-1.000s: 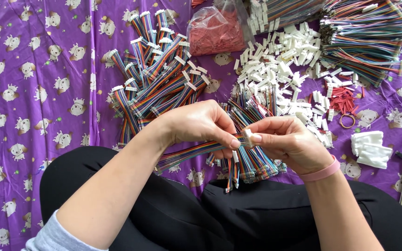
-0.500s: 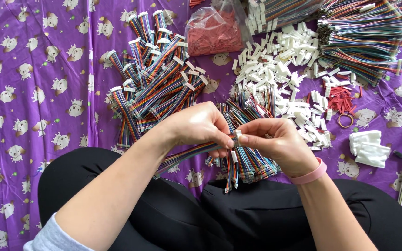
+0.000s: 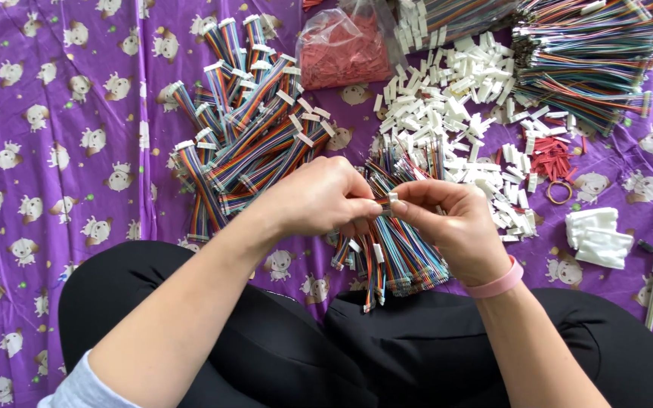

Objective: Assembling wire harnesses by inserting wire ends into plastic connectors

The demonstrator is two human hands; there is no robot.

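- Both hands have closed in since the earlier frames; the gap between the fingertips is gone and they now meet over the lap.
- Left hand (image 3: 319, 198) pinches the end of a rainbow ribbon cable (image 3: 357, 249), thumb and forefinger pressed together on it.
- Right hand (image 3: 451, 227) pinches a small white connector housing (image 3: 392, 198) at its fingertips, touching the cable end.
- Cable hangs down from the pinch, in front of a loose cable bundle (image 3: 402, 249) on the purple printed cloth (image 3: 54, 151).
- Finished cables with housings (image 3: 243, 128) lie to the left, white housing pile (image 3: 455, 113) just behind the hands, red parts bag (image 3: 345, 49) further back.
- Risk: wire ends look fine and many, so a slight tilt could misalign them with the housing; pinch is small, so the housing may slip into the bundle below.
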